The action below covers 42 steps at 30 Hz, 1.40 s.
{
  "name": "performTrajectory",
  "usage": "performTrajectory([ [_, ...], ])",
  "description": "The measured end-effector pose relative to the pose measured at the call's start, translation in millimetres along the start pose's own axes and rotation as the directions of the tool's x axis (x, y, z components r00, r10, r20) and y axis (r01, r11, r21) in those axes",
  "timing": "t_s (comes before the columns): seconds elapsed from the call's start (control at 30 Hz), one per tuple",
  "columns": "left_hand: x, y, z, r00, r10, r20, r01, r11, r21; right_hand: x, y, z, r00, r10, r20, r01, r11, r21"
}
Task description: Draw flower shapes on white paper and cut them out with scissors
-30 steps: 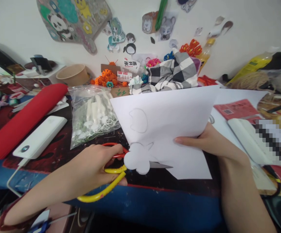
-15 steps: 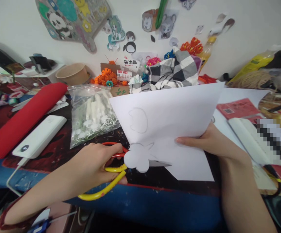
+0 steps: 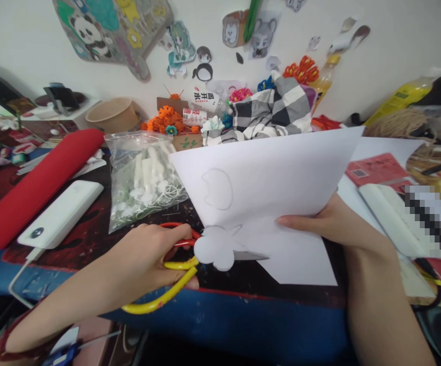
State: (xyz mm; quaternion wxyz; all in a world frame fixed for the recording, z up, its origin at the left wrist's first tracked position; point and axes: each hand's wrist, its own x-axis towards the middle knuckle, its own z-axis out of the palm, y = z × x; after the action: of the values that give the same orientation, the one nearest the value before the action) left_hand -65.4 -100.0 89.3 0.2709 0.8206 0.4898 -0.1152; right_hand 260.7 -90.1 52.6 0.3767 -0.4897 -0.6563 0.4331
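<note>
My left hand (image 3: 155, 254) is closed round the red and yellow handles of a pair of scissors (image 3: 161, 300). Their blades reach right, partly behind a rounded, scalloped flap of the white paper (image 3: 258, 178), with the grey tip showing past the flap. A pencil outline with pointed corners is drawn on the sheet's left part. My right hand (image 3: 327, 218) holds the sheet by its right side, thumb on the front and the other fingers hidden behind it.
A clear bag (image 3: 140, 183) of white and green pieces lies behind my left hand. Left are a white power bank (image 3: 62, 213) with a cable and a red roll (image 3: 41, 188). A white power strip (image 3: 391, 218) lies right, checked cloth (image 3: 292, 109) at the back.
The sheet's upper right corner has shifted slightly right. Both hands and the scissors hold almost the same position.
</note>
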Motion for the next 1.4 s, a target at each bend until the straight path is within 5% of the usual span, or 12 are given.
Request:
performTrajectory([
  [0.87,-1.0,-2.0,1.7,0.999,0.037,-0.023,-0.036,0.999,0.014,-1.5,-0.3,0.5,1.0,0.013,0.012,-0.014,0.998,0.054],
  [1.4,-4.2,-9.6,9.0,0.988,0.125,-0.093,-0.136,0.983,-0.123,-2.4,-3.1,1.1,0.999,0.039,-0.012,-0.039,0.997,0.062],
])
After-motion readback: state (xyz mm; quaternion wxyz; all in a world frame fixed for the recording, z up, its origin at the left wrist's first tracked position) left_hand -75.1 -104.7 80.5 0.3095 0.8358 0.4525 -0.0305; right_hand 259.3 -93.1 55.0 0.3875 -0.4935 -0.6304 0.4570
